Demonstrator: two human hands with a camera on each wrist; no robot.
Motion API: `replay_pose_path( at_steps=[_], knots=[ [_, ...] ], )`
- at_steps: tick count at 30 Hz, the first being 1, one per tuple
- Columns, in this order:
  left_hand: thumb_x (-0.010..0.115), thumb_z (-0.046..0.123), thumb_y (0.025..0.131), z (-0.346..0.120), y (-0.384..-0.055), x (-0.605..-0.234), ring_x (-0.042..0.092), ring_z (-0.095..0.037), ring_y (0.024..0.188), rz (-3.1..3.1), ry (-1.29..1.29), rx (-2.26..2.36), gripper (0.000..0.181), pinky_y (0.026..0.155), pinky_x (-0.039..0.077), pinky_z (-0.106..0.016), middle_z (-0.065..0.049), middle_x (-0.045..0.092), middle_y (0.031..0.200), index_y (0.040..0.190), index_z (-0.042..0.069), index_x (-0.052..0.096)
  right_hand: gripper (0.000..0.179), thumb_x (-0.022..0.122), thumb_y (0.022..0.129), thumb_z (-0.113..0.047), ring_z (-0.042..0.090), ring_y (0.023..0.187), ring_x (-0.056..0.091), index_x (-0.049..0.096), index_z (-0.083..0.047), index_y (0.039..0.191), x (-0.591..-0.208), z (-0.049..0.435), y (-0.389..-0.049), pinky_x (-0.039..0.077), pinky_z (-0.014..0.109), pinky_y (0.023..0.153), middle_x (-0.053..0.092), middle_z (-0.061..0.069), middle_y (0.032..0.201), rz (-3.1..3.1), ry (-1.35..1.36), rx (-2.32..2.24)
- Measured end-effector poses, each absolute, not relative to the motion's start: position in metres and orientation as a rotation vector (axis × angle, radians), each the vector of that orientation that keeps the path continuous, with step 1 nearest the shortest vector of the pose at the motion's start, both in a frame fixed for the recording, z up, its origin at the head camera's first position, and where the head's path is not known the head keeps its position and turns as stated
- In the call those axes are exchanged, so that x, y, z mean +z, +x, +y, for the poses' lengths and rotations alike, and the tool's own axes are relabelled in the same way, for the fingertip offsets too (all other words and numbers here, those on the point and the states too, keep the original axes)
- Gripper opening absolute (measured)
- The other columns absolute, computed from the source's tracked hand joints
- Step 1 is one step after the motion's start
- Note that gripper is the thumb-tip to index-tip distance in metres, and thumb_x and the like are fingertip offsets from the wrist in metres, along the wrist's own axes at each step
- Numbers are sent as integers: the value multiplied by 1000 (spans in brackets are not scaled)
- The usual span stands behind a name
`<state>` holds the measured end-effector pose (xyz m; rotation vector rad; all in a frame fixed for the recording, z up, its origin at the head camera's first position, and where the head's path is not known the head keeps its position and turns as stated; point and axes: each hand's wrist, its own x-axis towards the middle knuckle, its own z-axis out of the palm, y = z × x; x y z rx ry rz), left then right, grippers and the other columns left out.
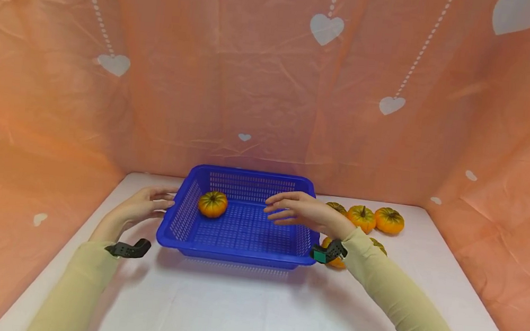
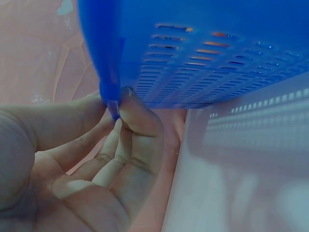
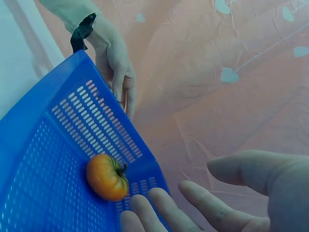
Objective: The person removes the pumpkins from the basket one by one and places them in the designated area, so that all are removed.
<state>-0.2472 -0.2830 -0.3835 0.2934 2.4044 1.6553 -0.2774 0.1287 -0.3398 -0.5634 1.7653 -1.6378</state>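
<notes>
A blue plastic basket point(image 1: 237, 253) with slotted walls stands on the white table. Inside it, toward the left wall, sits one small orange-and-green pumpkin point(image 1: 213, 204). My left hand point(image 1: 140, 208) is at the basket's left side; in the left wrist view its thumb and fingers pinch the blue rim point(image 2: 110, 87). Over the right half of the basket hovers my right hand point(image 1: 306, 212), its fingers loosely extended and holding nothing. The right wrist view shows the right hand's spread fingertips point(image 3: 164, 200) close to the pumpkin point(image 3: 106, 178) but apart from it.
Several more small pumpkins point(image 1: 361, 218) lie on the table to the right of the basket, some partly hidden by my right forearm and wrist. An orange cloth point(image 1: 263, 80) with white hearts hangs behind the table and along both sides.
</notes>
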Motion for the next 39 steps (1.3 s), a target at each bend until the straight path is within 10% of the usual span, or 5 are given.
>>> replay_pose_path(
  at_steps=[39],
  knots=[
    [53, 6, 98, -282, -248, -383, 61, -14, 94, 2390, 299, 1679, 53, 83, 53, -31, -27, 52, 122, 143, -11, 31, 47, 36, 105, -19, 42, 132, 35, 31, 5, 146, -363, 30, -316, 35, 47, 105, 32, 28, 146, 1521, -348, -1731]
  ],
)
